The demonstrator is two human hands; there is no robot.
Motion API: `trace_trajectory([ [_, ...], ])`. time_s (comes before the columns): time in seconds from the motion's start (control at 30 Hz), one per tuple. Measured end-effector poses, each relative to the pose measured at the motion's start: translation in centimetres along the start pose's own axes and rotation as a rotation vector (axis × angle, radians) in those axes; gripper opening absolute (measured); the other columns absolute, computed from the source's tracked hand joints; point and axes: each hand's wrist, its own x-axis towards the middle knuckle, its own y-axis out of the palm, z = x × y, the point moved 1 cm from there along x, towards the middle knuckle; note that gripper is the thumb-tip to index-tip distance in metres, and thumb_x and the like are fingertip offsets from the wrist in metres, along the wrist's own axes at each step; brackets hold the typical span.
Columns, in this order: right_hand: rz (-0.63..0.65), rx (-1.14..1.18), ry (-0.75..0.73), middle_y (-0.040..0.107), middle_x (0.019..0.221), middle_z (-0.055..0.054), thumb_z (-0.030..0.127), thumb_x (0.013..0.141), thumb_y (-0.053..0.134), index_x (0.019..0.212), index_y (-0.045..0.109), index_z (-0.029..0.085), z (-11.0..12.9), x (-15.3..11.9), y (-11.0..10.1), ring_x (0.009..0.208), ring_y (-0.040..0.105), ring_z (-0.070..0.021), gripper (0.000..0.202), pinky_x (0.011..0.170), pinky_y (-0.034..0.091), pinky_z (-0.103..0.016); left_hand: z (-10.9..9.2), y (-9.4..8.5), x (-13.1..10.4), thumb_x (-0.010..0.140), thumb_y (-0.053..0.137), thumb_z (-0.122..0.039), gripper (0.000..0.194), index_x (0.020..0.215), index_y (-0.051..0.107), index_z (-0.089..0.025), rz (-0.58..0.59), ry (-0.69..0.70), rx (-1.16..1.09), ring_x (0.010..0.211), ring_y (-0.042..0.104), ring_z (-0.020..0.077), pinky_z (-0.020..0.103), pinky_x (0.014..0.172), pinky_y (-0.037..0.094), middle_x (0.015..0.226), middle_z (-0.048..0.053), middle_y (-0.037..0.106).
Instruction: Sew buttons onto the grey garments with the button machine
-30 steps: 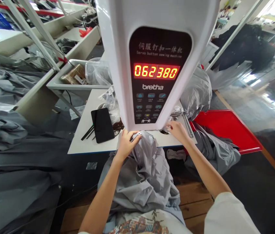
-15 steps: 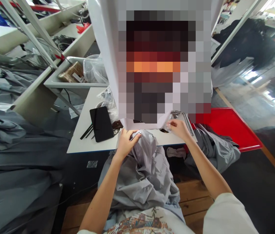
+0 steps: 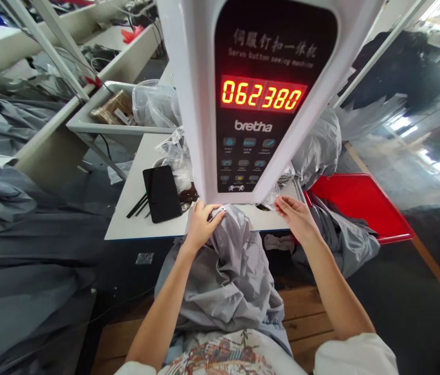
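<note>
Grey fabric [image 3: 239, 271] hangs from the table's front edge over the person's lap. My left hand [image 3: 203, 224] pinches its upper end just below the white button sewing machine [image 3: 200, 104], whose panel shows red digits. My right hand [image 3: 294, 214] is at the machine's lower right corner, beside clear plastic, with thumb and fingertips together; whatever may be between them is too small to make out. The machine head hides the area behind its lower edge.
A black phone [image 3: 162, 194] and dark sticks lie on the white table [image 3: 122, 224]. At the right is a red tray [image 3: 364, 203] beside grey cloth. A grey bin [image 3: 118, 129] holds a brown package. Grey garments are piled at the left.
My right hand has shifted slightly right and down, its fingertips now lower beside the plastic. My left hand stays on the fabric. The view has moved a little, and the machine panel is now readable.
</note>
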Motion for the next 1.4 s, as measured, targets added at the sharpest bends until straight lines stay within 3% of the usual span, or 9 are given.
trace_trajectory([
  [0.13, 0.139, -0.051, 0.002, 0.062, 0.078, -0.005, 0.056, 0.069, 0.069, 0.081, 0.063, 0.016, 0.0, -1.1, 3.3, 0.065, 0.053, -0.0108, 0.042, 0.056, 0.042, -0.021, -0.2, 0.0, 0.0, 0.086, 0.060, -0.037, 0.022, 0.103, 0.067, -0.023, -0.013, 0.025, -0.004, 0.097, 0.051, 0.0209, 0.034, 0.089, 0.043, 0.096, 0.006, 0.056],
  [0.3, 0.239, -0.240, -0.102, 0.063, 0.075, -0.003, 0.048, 0.076, 0.060, 0.081, 0.066, 0.015, -1.1, -0.8, 8.3, 0.067, 0.054, -0.0128, 0.034, 0.062, 0.044, -0.023, -0.1, 0.0, 0.0, 0.086, 0.061, -0.035, 0.023, 0.106, 0.066, -0.025, -0.017, 0.037, -0.010, 0.103, 0.051, 0.0215, 0.035, 0.093, 0.041, 0.104, 0.006, 0.056],
  [0.43, 0.296, -0.321, -0.161, 0.063, 0.073, -0.004, 0.047, 0.081, 0.054, 0.082, 0.068, 0.014, -1.1, -0.4, 10.4, 0.066, 0.056, -0.0149, 0.036, 0.059, 0.042, -0.024, 0.0, 0.0, 0.0, 0.087, 0.060, -0.036, 0.024, 0.107, 0.066, -0.025, -0.021, 0.049, -0.020, 0.105, 0.051, 0.0216, 0.035, 0.093, 0.042, 0.105, 0.006, 0.056],
  [0.63, 0.290, -0.399, -0.195, 0.049, 0.054, 0.000, 0.046, 0.082, 0.054, 0.072, 0.063, 0.015, -0.9, -0.2, 11.2, 0.061, 0.053, -0.0157, 0.033, 0.058, 0.041, -0.024, 0.1, 0.1, -0.1, 0.088, 0.059, -0.036, 0.022, 0.106, 0.065, -0.025, -0.029, 0.049, -0.047, 0.106, 0.051, 0.0207, 0.034, 0.093, 0.042, 0.106, 0.006, 0.057],
  [0.97, 0.276, -0.436, -0.159, 0.052, 0.061, 0.000, 0.050, 0.080, 0.055, 0.072, 0.059, 0.015, -0.9, -0.2, 11.6, 0.054, 0.045, -0.0113, 0.036, 0.051, 0.034, -0.022, 0.1, 0.0, -0.1, 0.088, 0.059, -0.035, 0.021, 0.105, 0.065, -0.025, -0.027, 0.055, -0.046, 0.108, 0.050, 0.0203, 0.034, 0.094, 0.041, 0.108, 0.005, 0.058],
  [1.13, 0.251, -0.369, -0.194, 0.060, 0.070, -0.003, 0.051, 0.080, 0.057, 0.082, 0.062, 0.014, -1.7, -0.1, 11.6, 0.058, 0.051, -0.0130, 0.037, 0.053, 0.038, -0.023, 0.2, 0.0, 0.0, 0.088, 0.059, -0.036, 0.022, 0.105, 0.065, -0.025, -0.033, 0.068, -0.043, 0.106, 0.051, 0.0202, 0.034, 0.091, 0.042, 0.106, 0.005, 0.058],
  [1.4, 0.207, -0.395, -0.227, 0.063, 0.072, -0.004, 0.046, 0.080, 0.056, 0.080, 0.062, 0.014, -2.1, 0.1, 11.5, 0.061, 0.054, -0.0139, 0.032, 0.058, 0.042, -0.024, 0.1, 0.1, 0.0, 0.088, 0.060, -0.035, 0.021, 0.104, 0.065, -0.024, -0.051, 0.086, -0.036, 0.107, 0.051, 0.0199, 0.033, 0.093, 0.042, 0.108, 0.005, 0.058],
])
